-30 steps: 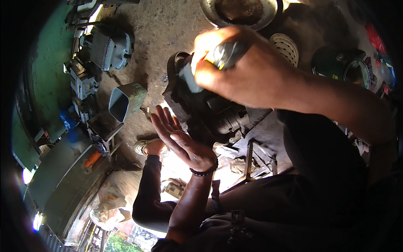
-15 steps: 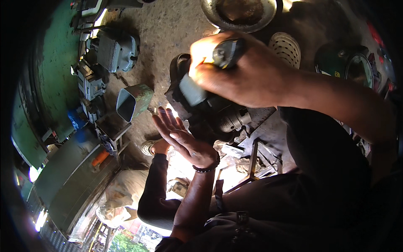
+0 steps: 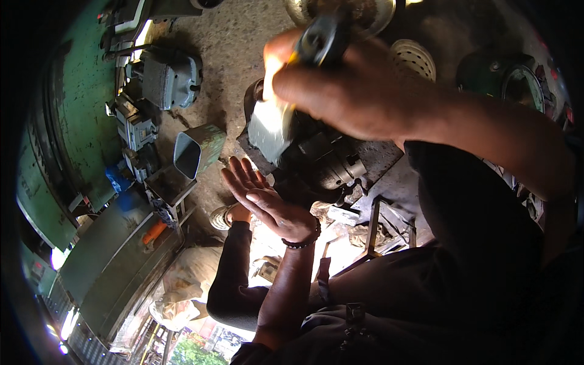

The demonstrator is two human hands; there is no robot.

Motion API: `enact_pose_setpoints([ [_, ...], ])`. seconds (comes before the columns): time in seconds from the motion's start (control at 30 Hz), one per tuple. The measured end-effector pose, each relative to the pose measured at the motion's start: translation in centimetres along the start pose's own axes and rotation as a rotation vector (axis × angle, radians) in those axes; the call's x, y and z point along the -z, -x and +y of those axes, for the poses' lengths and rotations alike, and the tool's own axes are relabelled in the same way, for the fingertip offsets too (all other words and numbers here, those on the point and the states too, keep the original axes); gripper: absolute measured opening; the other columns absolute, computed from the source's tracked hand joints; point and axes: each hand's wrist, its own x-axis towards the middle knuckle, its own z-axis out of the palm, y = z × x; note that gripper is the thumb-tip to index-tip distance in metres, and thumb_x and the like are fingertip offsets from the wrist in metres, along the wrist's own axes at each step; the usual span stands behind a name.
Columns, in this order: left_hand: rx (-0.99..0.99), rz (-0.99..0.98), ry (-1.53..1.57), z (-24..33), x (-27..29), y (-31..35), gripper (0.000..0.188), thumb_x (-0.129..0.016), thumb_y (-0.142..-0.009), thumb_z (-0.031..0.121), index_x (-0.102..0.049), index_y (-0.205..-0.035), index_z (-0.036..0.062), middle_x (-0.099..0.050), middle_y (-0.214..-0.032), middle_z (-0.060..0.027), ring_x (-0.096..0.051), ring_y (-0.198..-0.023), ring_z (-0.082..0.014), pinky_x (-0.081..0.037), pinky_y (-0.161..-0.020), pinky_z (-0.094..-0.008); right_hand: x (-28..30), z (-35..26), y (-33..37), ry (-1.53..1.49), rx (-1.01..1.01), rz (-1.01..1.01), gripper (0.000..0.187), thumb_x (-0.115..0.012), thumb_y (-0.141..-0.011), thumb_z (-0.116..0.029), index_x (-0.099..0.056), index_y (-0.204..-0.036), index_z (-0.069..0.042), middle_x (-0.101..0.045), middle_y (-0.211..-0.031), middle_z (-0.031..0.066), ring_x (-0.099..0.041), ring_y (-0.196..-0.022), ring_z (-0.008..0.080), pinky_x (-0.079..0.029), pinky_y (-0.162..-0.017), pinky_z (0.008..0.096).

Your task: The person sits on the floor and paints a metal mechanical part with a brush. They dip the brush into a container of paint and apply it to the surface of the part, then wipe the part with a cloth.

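Note:
My right hand (image 3: 359,91) is closed round the dark, yellow-marked handle of a wide, flat paintbrush (image 3: 269,131). Its pale head points down over a dark, greasy metal machine part (image 3: 331,170) with a cylindrical end, and whether it touches the metal I cannot tell. Below and left of the brush, my left hand (image 3: 267,204) is held palm up, its fingers stretched out and holding nothing. A dark bead bracelet circles that wrist. The left hand lies close beside the machine part and covers some of it.
At left lie a square metal tube (image 3: 201,152), a grey machine block (image 3: 170,79) and a green metal cabinet (image 3: 85,121). A round metal pan (image 3: 380,18) sits at the far edge. A green round machine (image 3: 499,79) stands at right. Below is a metal frame (image 3: 372,228).
My right hand and the brush have moved a little up and left, with the brush head now tilted more visibly. My left hand keeps nearly the same pose. The view has shifted slightly.

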Motion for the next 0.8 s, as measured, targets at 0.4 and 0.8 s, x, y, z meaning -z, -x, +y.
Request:
enact_pose_setpoints([
  [0.4, -0.008, 0.001, 0.046, -0.1, 0.0, -0.1, 0.078, -0.018, -0.103, 0.062, -0.014, -0.159, 0.0075, -0.027, -0.159, -0.0223, -0.025, -0.148, -0.0344, -0.015, -0.118, -0.0543, -0.1, -1.7, 1.1, -0.288, -0.472, -0.336, 0.014, -0.059, -0.082, -0.006, -0.052, -0.07, -0.005, -0.055, -0.059, 0.0048, -0.055, -0.051, 0.0161, -0.042, -0.052, 0.0336],
  [0.8, -0.01, 0.027, 0.251, -1.0, 0.2, -0.3, 0.081, -0.031, -0.103, 0.058, -0.012, -0.157, 0.0009, -0.025, -0.159, -0.0238, -0.027, -0.146, -0.0379, -0.016, -0.119, -0.0518, 0.0, -3.9, 5.0, -0.294, -0.191, -0.489, 0.014, -0.067, -0.084, -0.007, -0.059, -0.094, -0.001, -0.059, -0.073, 0.0082, -0.063, -0.062, 0.019, -0.044, -0.056, 0.033],
])
